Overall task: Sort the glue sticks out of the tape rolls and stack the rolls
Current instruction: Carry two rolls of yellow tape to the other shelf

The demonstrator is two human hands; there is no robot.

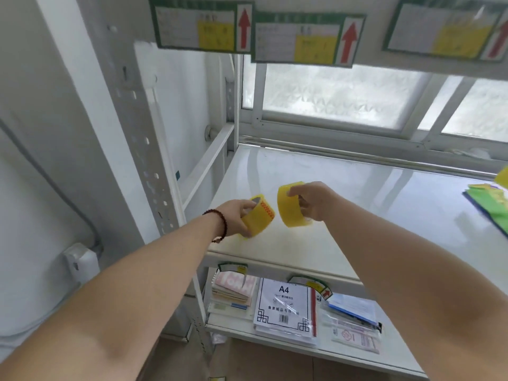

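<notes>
My left hand (235,215) grips a yellow tape roll with a red-printed label (260,219), held low over the front left of the white shelf (357,204). My right hand (316,200) holds a second, plain yellow tape roll (289,207) tilted on edge, a short gap to the right of the first. The two rolls are apart and both are off the shelf surface, or barely above it. No glue sticks are visible in this view.
Green and yellow packets (492,204) lie at the shelf's right edge. A perforated metal upright (148,149) stands on the left. Label cards (308,37) hang from the shelf above. The lower shelf holds an A4 paper pack (286,306) and stationery.
</notes>
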